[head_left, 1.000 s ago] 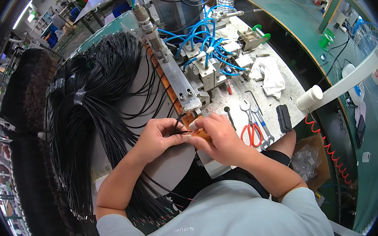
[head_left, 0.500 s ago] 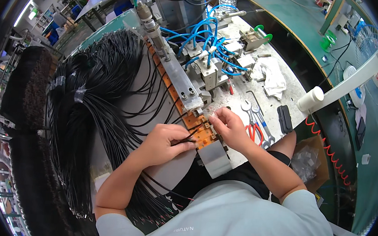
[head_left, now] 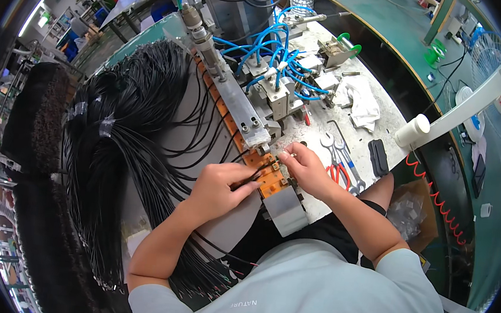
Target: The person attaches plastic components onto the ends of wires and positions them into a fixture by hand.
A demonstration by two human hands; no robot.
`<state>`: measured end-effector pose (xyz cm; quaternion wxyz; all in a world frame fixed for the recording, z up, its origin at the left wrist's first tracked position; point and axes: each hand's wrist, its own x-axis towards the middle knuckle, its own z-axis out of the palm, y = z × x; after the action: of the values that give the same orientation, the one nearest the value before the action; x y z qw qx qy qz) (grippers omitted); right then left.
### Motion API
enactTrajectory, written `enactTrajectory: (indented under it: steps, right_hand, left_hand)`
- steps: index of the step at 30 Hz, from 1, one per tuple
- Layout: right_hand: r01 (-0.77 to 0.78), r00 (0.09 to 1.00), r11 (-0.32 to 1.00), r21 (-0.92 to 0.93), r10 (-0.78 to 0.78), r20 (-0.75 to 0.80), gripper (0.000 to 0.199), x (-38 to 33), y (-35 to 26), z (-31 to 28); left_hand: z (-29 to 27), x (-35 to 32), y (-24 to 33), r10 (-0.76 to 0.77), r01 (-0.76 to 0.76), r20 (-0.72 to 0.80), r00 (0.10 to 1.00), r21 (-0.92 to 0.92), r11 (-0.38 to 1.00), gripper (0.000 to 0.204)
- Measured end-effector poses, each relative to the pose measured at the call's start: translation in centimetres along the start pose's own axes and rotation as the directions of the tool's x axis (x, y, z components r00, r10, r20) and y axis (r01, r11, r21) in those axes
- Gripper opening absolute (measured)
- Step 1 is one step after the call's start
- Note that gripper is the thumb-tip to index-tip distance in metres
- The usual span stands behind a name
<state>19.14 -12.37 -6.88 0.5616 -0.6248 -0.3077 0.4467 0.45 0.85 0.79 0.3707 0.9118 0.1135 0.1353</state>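
My left hand [head_left: 221, 184] is closed on a black cable [head_left: 259, 170], its thumb and fingers pinched together beside the near end of a long orange fixture strip [head_left: 275, 185]. The cable runs from those fingers across the strip, toward my right hand [head_left: 306, 168]. Thumb and index finger of the right hand are pinched at the strip's right edge, around something too small to make out. A metal plate [head_left: 285, 210] sits at the strip's near end. Above the strip lies a grey metal bar [head_left: 237, 104] with bolts. More black cables lie across the strip farther back.
A large bundle of black cables [head_left: 123, 115] spreads over the left side. Behind the strip stands a machine with blue air tubes [head_left: 281, 46]. Wrenches [head_left: 346, 156], red-handled pliers [head_left: 338, 174], a black case [head_left: 377, 157] and a white cloth [head_left: 362, 104] lie at right.
My left hand has moved slightly up and right, bringing the cable farther across the orange strip toward my right hand. The right hand has barely shifted and stays pinched.
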Motion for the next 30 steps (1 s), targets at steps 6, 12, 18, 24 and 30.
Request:
enactTrajectory:
  steps: [6,12,18,24,30]
  right_hand:
    - [0.105,0.976,0.972,-0.210,-0.141,-0.165,0.016,-3.1,-2.6,0.5]
    - [0.602,0.737,0.639,-0.479,-0.675,0.027,0.011,-4.4,-2.9,2.7]
    - [0.553,0.777,0.622,-0.555,-0.625,0.074,0.010,-4.3,-3.4,2.7]
    - [0.465,0.868,0.792,-0.396,-0.495,0.029,0.009,-5.0,-4.3,3.6]
    - [0.546,0.807,0.718,-0.431,-0.589,0.040,0.007,-4.8,-4.2,3.7]
  left_hand:
    - [-0.7,0.2,1.1,-0.251,0.236,0.011,0.968,-0.385,0.892,0.018]
    - [-0.5,0.1,0.5,-0.278,0.291,0.104,0.955,-0.517,0.805,0.020]
    - [-0.1,0.2,1.0,-0.182,0.179,0.026,0.983,-0.357,0.917,0.015]
    - [-0.6,-0.1,1.0,-0.262,0.252,0.053,0.964,-0.499,0.829,0.014]
    - [-0.7,-0.2,0.8,-0.331,0.317,0.084,0.940,-0.573,0.756,0.016]
